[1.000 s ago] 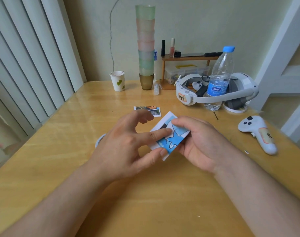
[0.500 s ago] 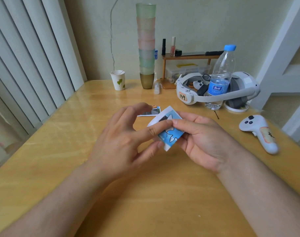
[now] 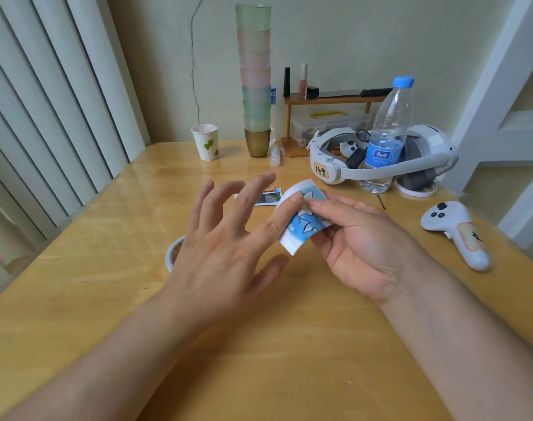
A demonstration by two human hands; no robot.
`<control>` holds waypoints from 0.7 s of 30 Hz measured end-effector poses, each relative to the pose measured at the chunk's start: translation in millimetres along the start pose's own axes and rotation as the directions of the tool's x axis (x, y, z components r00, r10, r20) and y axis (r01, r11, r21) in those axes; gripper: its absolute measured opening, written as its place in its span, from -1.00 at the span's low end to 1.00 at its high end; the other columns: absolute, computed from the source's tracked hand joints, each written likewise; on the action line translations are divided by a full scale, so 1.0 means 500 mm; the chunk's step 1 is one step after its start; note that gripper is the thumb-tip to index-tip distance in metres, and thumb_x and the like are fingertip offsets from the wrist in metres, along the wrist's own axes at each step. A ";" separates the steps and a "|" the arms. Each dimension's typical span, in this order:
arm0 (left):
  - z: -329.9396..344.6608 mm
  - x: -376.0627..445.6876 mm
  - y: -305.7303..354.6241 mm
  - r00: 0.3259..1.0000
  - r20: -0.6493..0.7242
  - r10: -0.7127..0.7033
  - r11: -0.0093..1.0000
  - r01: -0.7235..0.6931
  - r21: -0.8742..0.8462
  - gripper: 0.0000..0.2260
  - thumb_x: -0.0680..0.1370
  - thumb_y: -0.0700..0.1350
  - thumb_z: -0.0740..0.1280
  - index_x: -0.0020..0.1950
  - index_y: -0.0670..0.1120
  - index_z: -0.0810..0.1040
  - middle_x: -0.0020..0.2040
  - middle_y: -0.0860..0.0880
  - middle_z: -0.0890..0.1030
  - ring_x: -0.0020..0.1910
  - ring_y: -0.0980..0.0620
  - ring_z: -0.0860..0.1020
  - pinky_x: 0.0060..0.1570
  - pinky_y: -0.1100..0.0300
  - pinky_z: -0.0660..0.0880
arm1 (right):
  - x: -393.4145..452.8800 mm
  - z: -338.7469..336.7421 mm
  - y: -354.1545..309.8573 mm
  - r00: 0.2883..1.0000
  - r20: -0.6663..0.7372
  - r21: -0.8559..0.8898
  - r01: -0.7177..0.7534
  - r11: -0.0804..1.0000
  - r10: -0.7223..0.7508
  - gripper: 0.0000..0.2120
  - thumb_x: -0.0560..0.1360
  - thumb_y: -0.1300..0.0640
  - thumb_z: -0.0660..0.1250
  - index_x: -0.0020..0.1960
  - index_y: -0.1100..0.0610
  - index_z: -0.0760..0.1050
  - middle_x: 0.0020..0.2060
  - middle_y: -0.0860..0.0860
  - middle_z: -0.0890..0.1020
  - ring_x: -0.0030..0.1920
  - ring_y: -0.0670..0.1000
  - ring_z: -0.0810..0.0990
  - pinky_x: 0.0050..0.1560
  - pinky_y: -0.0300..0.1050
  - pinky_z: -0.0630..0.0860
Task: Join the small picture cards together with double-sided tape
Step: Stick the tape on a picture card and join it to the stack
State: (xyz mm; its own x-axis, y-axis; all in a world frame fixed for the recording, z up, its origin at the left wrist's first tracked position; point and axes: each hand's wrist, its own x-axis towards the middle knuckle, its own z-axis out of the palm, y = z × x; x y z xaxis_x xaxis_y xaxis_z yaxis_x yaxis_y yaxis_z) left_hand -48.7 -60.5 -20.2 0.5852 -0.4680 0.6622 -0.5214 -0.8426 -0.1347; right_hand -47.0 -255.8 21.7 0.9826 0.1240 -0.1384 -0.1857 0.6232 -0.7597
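A small blue-and-white picture card [image 3: 301, 226] is held above the wooden table, bent into a curve. My right hand [image 3: 359, 247] pinches its right side between thumb and fingers. My left hand [image 3: 222, 253] has its fingers spread; only the straight index finger presses on the card's upper left part, and the thumb is off the card below it. A second picture card [image 3: 269, 198] lies flat on the table behind my left fingers. A roll of tape [image 3: 173, 253] lies on the table, mostly hidden under my left hand.
At the back stand a paper cup [image 3: 207, 142], a tall stack of tinted cups [image 3: 254, 86], a small wooden shelf [image 3: 329, 100], a water bottle [image 3: 386, 132] and a white headset [image 3: 435, 153]. A white controller [image 3: 459, 232] lies at the right. Vertical blinds line the left side.
My left thumb has come off the card's lower edge and my left fingers have spread out. The card has bent more in my right hand's pinch.
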 end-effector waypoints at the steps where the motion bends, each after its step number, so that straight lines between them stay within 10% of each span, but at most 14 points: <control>1: 0.001 0.000 0.003 1.000 0.002 -0.009 1.000 0.009 0.013 -0.30 0.54 0.15 0.39 0.66 0.11 0.25 0.64 -0.14 0.27 0.47 -0.33 0.36 0.49 -0.41 0.14 | 0.001 0.000 0.002 1.000 -0.008 0.009 0.002 1.000 -0.002 -0.80 0.50 0.36 0.38 0.12 0.27 0.60 -0.06 0.16 0.76 -0.11 -0.01 0.76 -0.05 -0.21 0.69; 12: 0.015 -0.002 0.042 0.988 0.091 -0.129 0.992 0.128 0.009 -0.12 0.49 0.16 0.36 0.72 0.03 0.02 0.70 -0.10 0.14 0.58 -0.34 0.23 0.53 -0.36 0.13 | 0.008 0.002 0.014 0.998 -0.053 0.123 -0.018 0.992 0.025 -0.80 0.54 0.35 0.37 0.15 0.33 0.61 -0.05 0.17 0.76 -0.08 0.02 0.77 -0.16 -0.21 0.67; 16: 0.020 -0.009 0.033 0.994 0.091 -0.068 0.956 0.091 -0.280 -0.10 0.51 0.02 0.39 0.72 -0.02 -0.07 0.62 0.01 0.32 0.50 -0.17 0.35 0.49 -0.08 0.31 | 0.014 -0.005 0.012 0.995 -0.101 0.121 0.001 0.993 0.011 -0.81 0.54 0.36 0.38 0.15 0.30 0.60 -0.10 0.14 0.77 -0.13 -0.01 0.77 -0.15 -0.20 0.68; 19: 0.020 -0.017 0.033 0.919 0.250 -0.304 0.602 0.389 -0.698 -0.08 0.48 -0.13 0.33 0.68 0.28 -0.10 0.49 0.21 0.46 0.42 0.11 0.46 0.36 0.14 0.42 | 0.015 -0.009 0.013 0.993 -0.116 0.043 0.029 0.999 -0.023 -0.80 0.54 0.35 0.38 0.16 0.23 0.60 -0.08 0.13 0.77 -0.11 -0.01 0.77 -0.01 -0.16 0.69; 21: 0.024 -0.006 0.034 0.782 0.430 -0.450 0.005 0.484 -0.875 -0.13 0.40 -0.24 0.26 0.66 0.25 0.12 0.36 0.09 0.62 0.31 0.03 0.60 0.29 0.06 0.52 | 0.013 -0.006 0.020 0.994 -0.105 -0.009 0.027 1.000 -0.028 -0.78 0.57 0.33 0.37 0.20 0.19 0.59 -0.02 0.14 0.77 -0.05 0.01 0.76 -0.01 -0.13 0.69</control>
State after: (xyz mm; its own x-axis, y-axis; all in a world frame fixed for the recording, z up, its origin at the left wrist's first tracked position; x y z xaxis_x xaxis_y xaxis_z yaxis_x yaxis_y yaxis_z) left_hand -51.8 -76.4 -33.2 0.9598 -0.1013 0.2616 -0.2628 0.0022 0.9649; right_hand -42.2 -251.1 11.3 0.9828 0.0249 -0.1832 -0.1590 0.6196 -0.7686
